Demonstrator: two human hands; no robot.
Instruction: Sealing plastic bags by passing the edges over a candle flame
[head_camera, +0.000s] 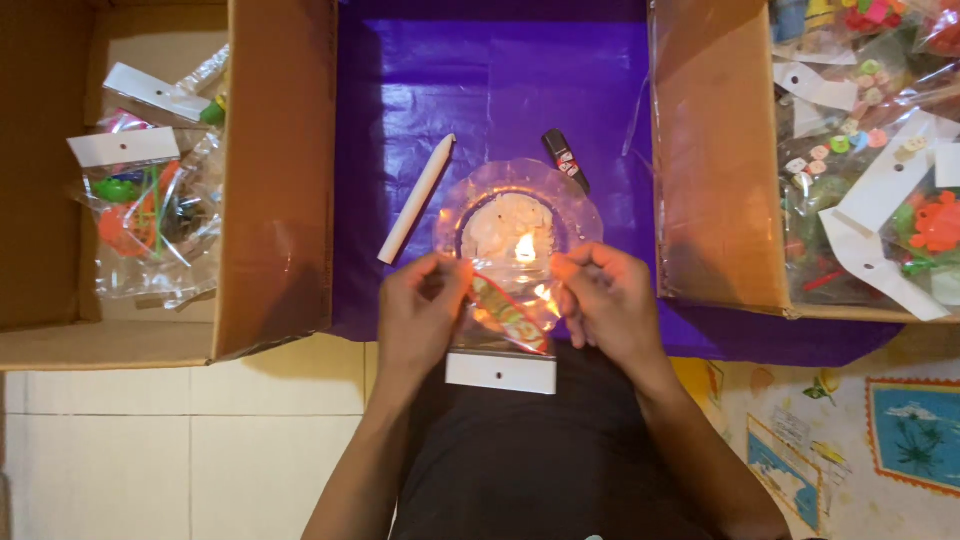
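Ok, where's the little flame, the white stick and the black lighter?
Candle flame (525, 248), head view, on the bright middle of the flame.
White candle stick (416, 200), head view, on the middle of its length.
Black lighter (565, 159), head view, on the middle of its body.

Single head-worn camera, looks straight down from above person's lap. Near view: left hand (420, 305) and right hand (608, 300) at centre, purple sheet (500, 80) ahead, cardboard boxes (275, 180) at both sides, tiled floor (180, 450) below.
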